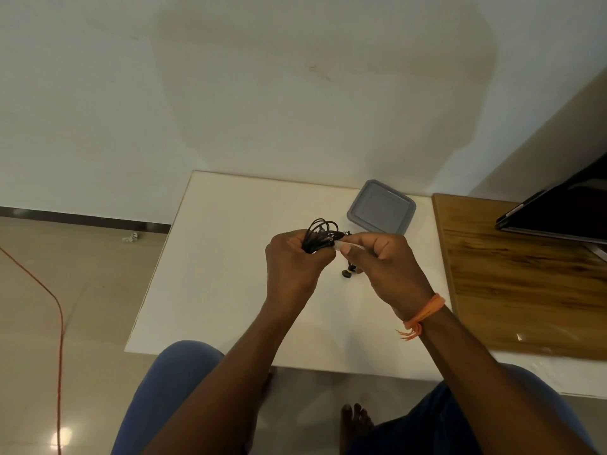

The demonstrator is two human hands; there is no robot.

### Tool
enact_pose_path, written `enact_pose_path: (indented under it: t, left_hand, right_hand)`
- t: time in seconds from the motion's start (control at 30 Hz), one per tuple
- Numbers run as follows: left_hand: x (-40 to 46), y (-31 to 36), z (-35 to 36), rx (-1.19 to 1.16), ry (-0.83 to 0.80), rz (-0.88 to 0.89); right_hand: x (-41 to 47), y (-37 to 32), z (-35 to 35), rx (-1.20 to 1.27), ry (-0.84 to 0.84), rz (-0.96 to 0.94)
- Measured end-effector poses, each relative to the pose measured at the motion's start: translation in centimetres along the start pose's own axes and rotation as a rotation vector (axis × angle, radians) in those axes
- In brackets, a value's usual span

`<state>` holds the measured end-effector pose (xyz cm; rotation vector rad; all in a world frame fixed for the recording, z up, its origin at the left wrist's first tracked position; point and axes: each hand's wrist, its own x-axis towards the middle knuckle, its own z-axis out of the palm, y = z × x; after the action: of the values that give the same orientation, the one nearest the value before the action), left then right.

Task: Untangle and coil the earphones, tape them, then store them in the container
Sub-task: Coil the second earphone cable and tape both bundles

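Note:
My left hand [294, 262] grips a coiled bundle of black earphones [320, 234] above the white table [213, 257]; the loops stick up past my fingers. My right hand [381, 264] pinches a pale strip of tape [341, 246] right against the coil. An earbud [346, 274] hangs down between my hands, close to the tabletop. A grey plastic container [381, 210] with its lid on sits on the table just behind my right hand.
A wooden board [525, 284] adjoins the table on the right, carrying a dark screen [565, 208]. An orange cord [60, 323] runs over the tiled floor at left. My knees and bare feet are below the table's near edge. A wall stands behind.

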<state>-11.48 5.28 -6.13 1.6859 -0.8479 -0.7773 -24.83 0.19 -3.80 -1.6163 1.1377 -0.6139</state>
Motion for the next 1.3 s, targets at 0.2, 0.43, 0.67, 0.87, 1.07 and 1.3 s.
enact_pose_path:
  t: [0.2,0.43,0.67,0.87,1.07,1.3]
  left_hand:
    - [-0.2,0.4,-0.7,-0.186,-0.019,-0.086]
    - [-0.2,1.0,-0.8,-0.027,-0.072,0.079]
    - [-0.5,1.0,-1.0,0.09,0.003,0.121]
    - [-1.1,1.1,-0.3,0.157,0.041,0.117]
    - [-1.1,1.0,0.0,0.285,0.081,0.219]
    - [-0.8,0.7,0.0,0.407,0.044,0.313]
  right_hand:
    - [0.5,0.0,0.0,-0.024,-0.011,-0.001]
    - [0.2,-0.1,-0.2,0.009,-0.011,0.009]
    - [0.1,-0.1,-0.3,-0.046,-0.046,-0.01]
    - [-0.1,-0.4,0.2,-0.135,-0.048,-0.085]
    - [-0.4,-0.2,0.2,-0.078,-0.08,-0.01]
    - [-0.4,-0.5,0.3,0.051,-0.107,0.117]
